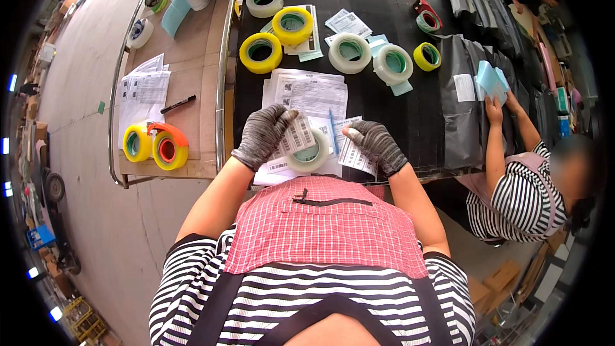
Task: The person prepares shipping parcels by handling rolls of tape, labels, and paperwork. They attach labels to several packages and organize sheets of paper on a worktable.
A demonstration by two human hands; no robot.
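My left hand (261, 136), in a grey knit glove with bare fingertips, pinches a white barcode label sheet (299, 137). A similar glove covers my right hand (379, 143), which grips another barcode label sheet (356, 157) by its upper edge. Between the hands a roll of clear tape (309, 161) lies flat near the table's front edge, partly covered by the left sheet. A slim blue pen (333, 129) rests on papers beside it. Just beyond my hands is a stack of printed sheets (314, 94).
Yellow tape rolls (293, 25) and clear tape rolls (350, 53) stand farther back on the black table (410, 109). Grey plastic mailing bags (458, 128) are piled right, where a co-worker (522, 186) handles light-blue papers. A cart (205, 90) at left carries papers, a marker and tape.
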